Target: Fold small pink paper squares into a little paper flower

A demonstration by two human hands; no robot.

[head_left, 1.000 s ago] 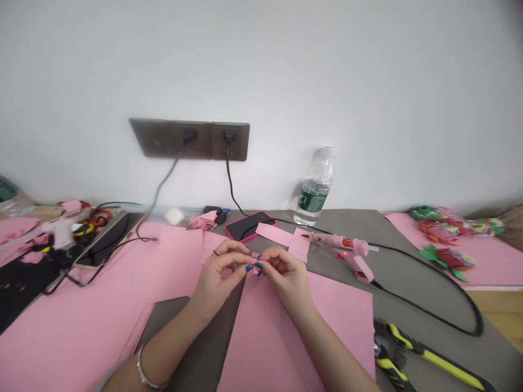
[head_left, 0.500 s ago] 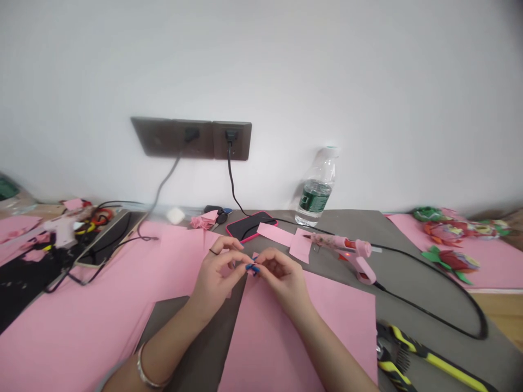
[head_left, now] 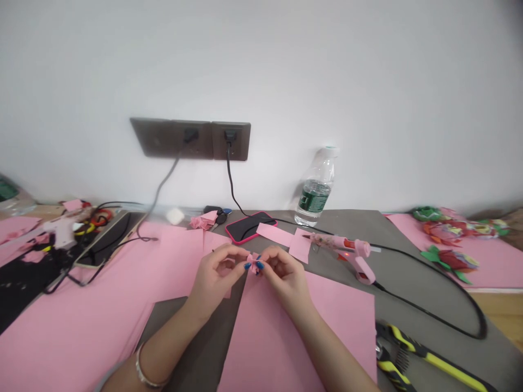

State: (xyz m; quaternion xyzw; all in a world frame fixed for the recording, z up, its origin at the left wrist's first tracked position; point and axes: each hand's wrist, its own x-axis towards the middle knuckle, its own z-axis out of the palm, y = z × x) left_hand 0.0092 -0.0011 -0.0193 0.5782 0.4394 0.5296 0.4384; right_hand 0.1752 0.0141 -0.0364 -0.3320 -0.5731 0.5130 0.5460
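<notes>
Between both hands, near the middle, is a small folded pink paper piece [head_left: 254,263]. My left hand [head_left: 216,277] pinches its left side with thumb and fingertips. On the right side my right hand [head_left: 286,276] pinches it too. Blue nails show on both thumbs. Below the hands lies a large pink sheet [head_left: 281,337]. Just beyond them are a pink-edged phone [head_left: 249,227], a pink paper strip [head_left: 274,234] and a small pink piece [head_left: 300,246]. A pink glue gun [head_left: 347,250] with a lit red light lies to the right.
A water bottle [head_left: 315,190] leans against the wall. Yellow-black pliers [head_left: 412,354] lie at the right front. Paper flowers [head_left: 453,261] rest on pink paper at far right. More pink sheets [head_left: 102,305] and a second phone [head_left: 110,237] are at left, with black cables around.
The fingertips of both hands have drawn slightly apart, and more of the folded pink piece shows between them. Everything else stays put.
</notes>
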